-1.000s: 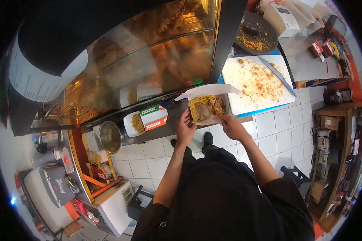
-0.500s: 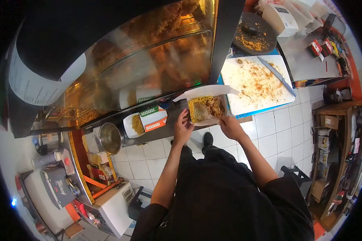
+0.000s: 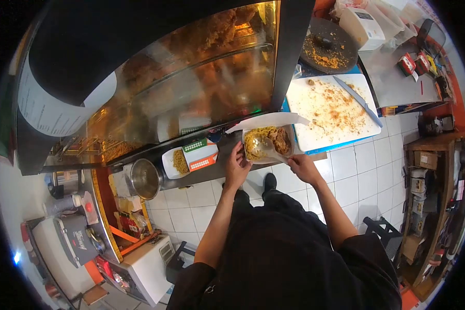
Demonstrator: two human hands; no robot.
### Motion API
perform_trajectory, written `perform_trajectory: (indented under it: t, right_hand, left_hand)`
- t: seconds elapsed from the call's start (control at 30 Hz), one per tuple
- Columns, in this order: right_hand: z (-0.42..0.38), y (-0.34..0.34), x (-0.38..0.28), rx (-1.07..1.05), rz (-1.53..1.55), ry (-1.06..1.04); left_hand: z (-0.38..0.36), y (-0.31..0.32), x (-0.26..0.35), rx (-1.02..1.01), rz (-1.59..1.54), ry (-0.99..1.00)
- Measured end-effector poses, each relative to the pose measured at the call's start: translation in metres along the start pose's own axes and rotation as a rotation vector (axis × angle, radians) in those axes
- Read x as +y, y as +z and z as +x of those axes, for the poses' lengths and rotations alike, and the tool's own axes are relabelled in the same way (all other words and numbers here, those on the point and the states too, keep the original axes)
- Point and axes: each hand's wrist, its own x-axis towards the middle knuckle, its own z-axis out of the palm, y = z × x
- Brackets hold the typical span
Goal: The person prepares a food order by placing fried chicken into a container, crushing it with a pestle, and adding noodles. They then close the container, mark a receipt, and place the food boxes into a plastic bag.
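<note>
An open paper food box (image 3: 293,135) sits on the counter's edge, with yellow rice or noodles (image 3: 254,140) on its left side and brown meat pieces (image 3: 279,139) on its right. Its lid (image 3: 268,121) stands up at the back. My left hand (image 3: 236,164) touches the box's left side with its fingers apart. In my right hand (image 3: 304,168) is the handle of a pale, translucent spoon (image 3: 263,148), whose bowl lies over the yellow food. To the left is a second open box (image 3: 169,164) of similar food, its lid printed green and orange.
A crumb-covered white cutting board (image 3: 320,111) with a knife (image 3: 360,102) lies right of the box. Behind it is a dark round board (image 3: 328,54). A glass food warmer (image 3: 201,72) rises behind the counter. A metal bowl (image 3: 144,179) stands at the left.
My right hand has moved slightly right and down, drawing the spoon's handle with it. More of the spoon shows now. My left hand stays at the box's side.
</note>
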Motion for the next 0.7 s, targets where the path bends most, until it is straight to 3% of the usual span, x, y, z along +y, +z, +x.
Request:
perform_trajectory:
  t: [0.07, 0.17, 0.27, 0.47, 0.57, 0.7]
  right_hand:
    - [0.003, 0.008, -0.005, 0.11, -0.164, -0.177]
    - [0.007, 0.008, -0.017, 0.065, -0.219, -0.138]
    - [0.006, 0.0, -0.022, 0.042, -0.258, -0.177]
    - [0.015, 0.002, -0.006, -0.003, -0.211, -0.189]
    - [0.012, 0.003, 0.001, -0.122, 0.01, 0.005]
    - [0.001, 0.01, -0.01, -0.099, 0.185, 0.128]
  left_hand:
    - [0.0, -0.001, -0.007, -0.011, 0.036, 0.079]
    - [0.002, -0.003, -0.007, -0.037, -0.068, -0.071]
    - [0.007, -0.003, -0.023, -0.06, -0.201, -0.077]
    - [0.007, -0.014, -0.021, -0.065, 0.112, 0.13]
    - [0.004, -0.013, -0.002, -0.064, 0.114, 0.084]
    - [0.003, -0.015, -0.004, -0.073, 0.156, 0.017]
